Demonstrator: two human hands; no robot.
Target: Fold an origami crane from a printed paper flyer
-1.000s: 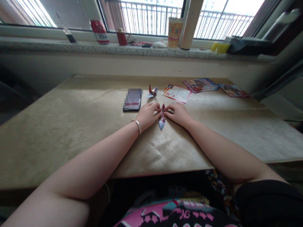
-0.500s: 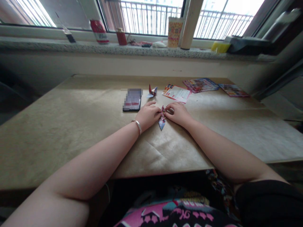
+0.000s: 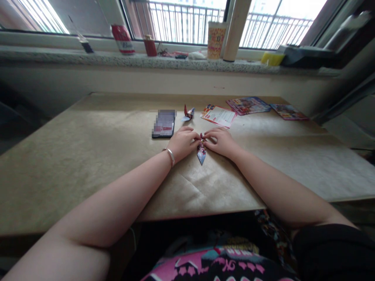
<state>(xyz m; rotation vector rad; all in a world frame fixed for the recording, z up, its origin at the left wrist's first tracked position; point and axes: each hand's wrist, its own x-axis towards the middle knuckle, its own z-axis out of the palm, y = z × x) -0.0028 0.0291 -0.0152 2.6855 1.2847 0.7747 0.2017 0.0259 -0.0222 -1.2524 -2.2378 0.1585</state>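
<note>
A narrow piece of folded origami paper [image 3: 201, 154], patterned in red, white and blue, lies on the table in front of me with its pointed end toward me. My left hand [image 3: 184, 142], a silver bangle at its wrist, pinches the paper's left side. From the right, my right hand [image 3: 220, 141] grips the opposite edge between thumb and fingers. Fingertips of both hands hide part of the upper half. Just beyond my hands stands a finished-looking paper crane [image 3: 189, 113] in similar colours.
Left of the crane lies a phone [image 3: 164, 124]. A printed sheet [image 3: 219, 116] and patterned paper packs [image 3: 249, 105] are at the back right of the table [image 3: 96, 156]. Along the windowsill [image 3: 99, 58] stand a can [image 3: 123, 40], a red bottle [image 3: 150, 46] and a paper cup [image 3: 216, 41].
The folded paper has shifted slightly toward me, and its upper tip looks shorter between my fingers. Both hands keep their pinch and have moved only a little.
</note>
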